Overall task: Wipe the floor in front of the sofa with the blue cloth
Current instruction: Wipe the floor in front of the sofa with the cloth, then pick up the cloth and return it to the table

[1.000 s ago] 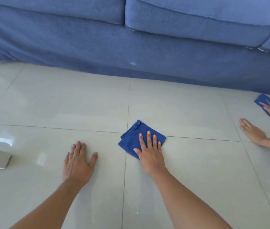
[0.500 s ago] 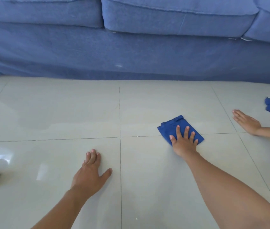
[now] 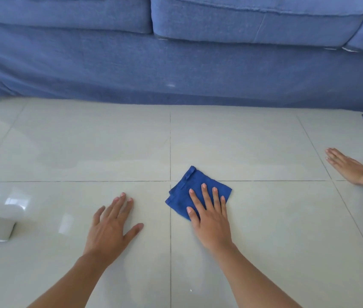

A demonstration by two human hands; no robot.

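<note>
Right hand [image 3: 210, 221], fingers spread, presses the blue cloth [image 3: 195, 192] flat on the floor [image 3: 264, 230] before the sofa [image 3: 176, 70]; left hand [image 3: 109, 227] braces open; wiping looks mid-course, much tile seemingly left

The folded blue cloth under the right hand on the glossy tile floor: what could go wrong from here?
1. The glossy pale tile floor may be slippery; the bare left hand bracing flat on it could slide.
2. The right hand covers only half of the folded blue cloth, so the loose front edge might bunch up.
</note>
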